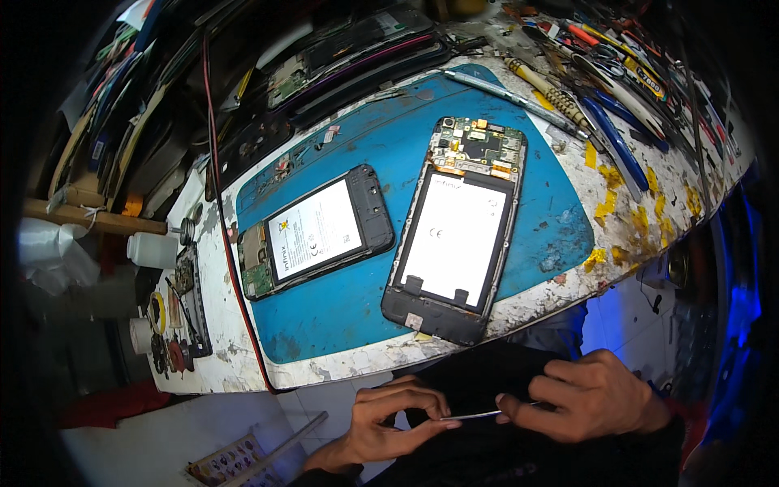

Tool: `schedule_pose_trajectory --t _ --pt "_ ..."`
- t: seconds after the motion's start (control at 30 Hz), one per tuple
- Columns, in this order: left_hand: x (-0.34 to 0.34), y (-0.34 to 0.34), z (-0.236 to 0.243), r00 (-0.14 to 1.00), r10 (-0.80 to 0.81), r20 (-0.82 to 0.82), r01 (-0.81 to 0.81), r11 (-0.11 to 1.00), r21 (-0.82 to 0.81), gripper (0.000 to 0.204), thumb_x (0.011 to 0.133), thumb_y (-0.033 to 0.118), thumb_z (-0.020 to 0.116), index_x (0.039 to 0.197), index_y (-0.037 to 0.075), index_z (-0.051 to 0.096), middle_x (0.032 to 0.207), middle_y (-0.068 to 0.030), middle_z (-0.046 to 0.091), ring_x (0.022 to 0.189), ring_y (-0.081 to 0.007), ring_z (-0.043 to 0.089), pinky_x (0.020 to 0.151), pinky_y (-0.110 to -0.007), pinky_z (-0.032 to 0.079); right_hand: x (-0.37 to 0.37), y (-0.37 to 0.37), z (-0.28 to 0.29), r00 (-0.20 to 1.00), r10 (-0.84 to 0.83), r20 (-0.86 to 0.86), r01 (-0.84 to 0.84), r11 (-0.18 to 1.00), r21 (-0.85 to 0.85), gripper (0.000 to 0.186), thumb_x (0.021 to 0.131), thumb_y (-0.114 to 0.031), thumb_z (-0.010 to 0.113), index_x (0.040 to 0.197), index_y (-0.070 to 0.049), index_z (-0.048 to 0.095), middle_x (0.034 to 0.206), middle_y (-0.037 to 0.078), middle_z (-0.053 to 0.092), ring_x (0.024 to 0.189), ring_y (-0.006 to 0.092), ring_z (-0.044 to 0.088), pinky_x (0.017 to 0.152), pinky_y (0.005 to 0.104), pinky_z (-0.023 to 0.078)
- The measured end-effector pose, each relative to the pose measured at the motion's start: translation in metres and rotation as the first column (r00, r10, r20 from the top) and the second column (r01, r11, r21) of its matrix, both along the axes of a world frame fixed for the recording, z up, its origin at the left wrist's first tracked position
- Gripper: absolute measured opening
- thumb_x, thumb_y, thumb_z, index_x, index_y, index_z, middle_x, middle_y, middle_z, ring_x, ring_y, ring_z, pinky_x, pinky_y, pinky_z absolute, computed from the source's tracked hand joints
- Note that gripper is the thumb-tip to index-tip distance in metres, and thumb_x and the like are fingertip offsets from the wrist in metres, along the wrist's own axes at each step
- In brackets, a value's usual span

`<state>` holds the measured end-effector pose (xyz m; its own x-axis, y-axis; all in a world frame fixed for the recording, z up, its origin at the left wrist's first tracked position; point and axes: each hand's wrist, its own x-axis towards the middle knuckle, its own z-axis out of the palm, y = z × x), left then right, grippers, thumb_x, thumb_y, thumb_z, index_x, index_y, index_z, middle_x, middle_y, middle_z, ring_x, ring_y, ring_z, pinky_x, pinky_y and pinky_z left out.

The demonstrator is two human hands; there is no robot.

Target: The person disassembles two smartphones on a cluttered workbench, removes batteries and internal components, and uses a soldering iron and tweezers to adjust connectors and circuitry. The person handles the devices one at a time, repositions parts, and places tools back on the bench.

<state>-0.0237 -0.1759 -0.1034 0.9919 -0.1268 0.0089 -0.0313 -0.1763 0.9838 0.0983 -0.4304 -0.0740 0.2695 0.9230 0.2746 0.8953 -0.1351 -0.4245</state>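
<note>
Below the table's front edge, my left hand (388, 424) pinches one end of a thin, slightly bowed silvery strip (475, 415) between thumb and fingertips. The other end of the strip lies in the closed fingers of my right hand (580, 398). What kind of thing the strip is I cannot make out. Beyond my hands, two opened phones rest on a blue work mat (312, 341). The larger phone (456, 235) stands tilted at the mat's front edge, its circuit board and white battery bare. A smaller opened phone (315, 231) lies to its left, also with a white battery.
Tweezers (519, 101), blue-handled pliers (621, 150) and many tools crowd the right side. Stacked phone parts (357, 61) sit at the back. A red-black cable (223, 211) crosses the table's left side, near a white bottle (152, 250) and tape rolls (157, 312).
</note>
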Motion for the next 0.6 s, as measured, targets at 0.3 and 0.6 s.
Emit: schedule_pose_trajectory --t 0.3,0.6 --pt "-0.009 -0.003 -0.013 0.992 0.027 -0.12 -0.067 0.938 -0.341 0.017 0.077 -0.012 0.08 0.086 -0.007 0.066 0.086 -0.0177 0.069 0.086 -0.0201 0.069 0.073 -0.031 0.056 0.006 0.006 -0.001 0.998 0.047 0.039 -0.047 0.999 0.004 0.016 0.083 -0.03 0.078 0.095 -0.02 0.073 0.063 -0.006 0.036 0.049 0.0022 0.045 0.032 0.0218 0.027" --pt "-0.024 -0.001 -0.027 0.963 0.004 -0.271 -0.125 0.895 -0.429 0.02 0.075 -0.014 0.08 0.081 -0.004 0.063 0.086 -0.0169 0.068 0.082 -0.0183 0.067 0.072 -0.03 0.055 0.02 0.005 0.01 0.984 0.152 0.095 -0.141 0.984 -0.107 0.013 0.084 -0.027 0.076 0.094 -0.021 0.072 0.063 -0.006 0.038 0.049 0.003 0.047 0.033 0.0235 0.03"
